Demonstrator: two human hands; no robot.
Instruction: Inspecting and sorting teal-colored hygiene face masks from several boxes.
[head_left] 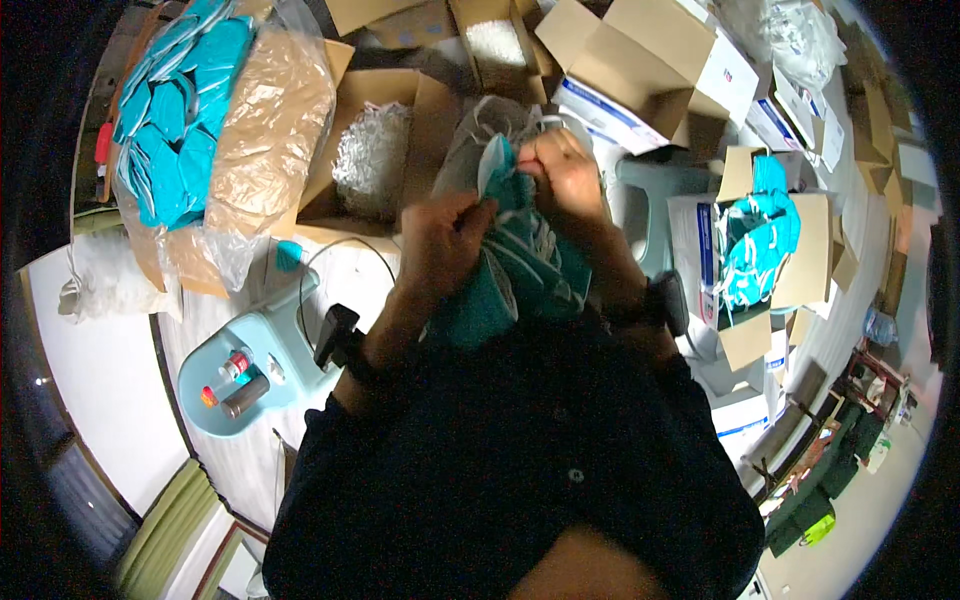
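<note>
Both my hands are raised in front of my chest, working on a teal fabric piece (497,160) with a pale inner side. My left hand (440,238) is closed, pinching its left edge. The fingers of my right hand (562,165) are pinched on its upper right edge, slightly farther from me. Loose white cords (530,240) lie just below, over more teal fabric (480,310) at my lap. Whether a cord end sits between my fingers is too blurred to see. A black band device is on each wrist.
At far left, a plastic bag holds stacked teal pieces (180,150). Beside it, a cardboard box (430,110) contains white cord bundles (372,150). Corded teal pieces (757,240) fill an open box at right. A light-blue stool (215,335) carries a bottle and small items.
</note>
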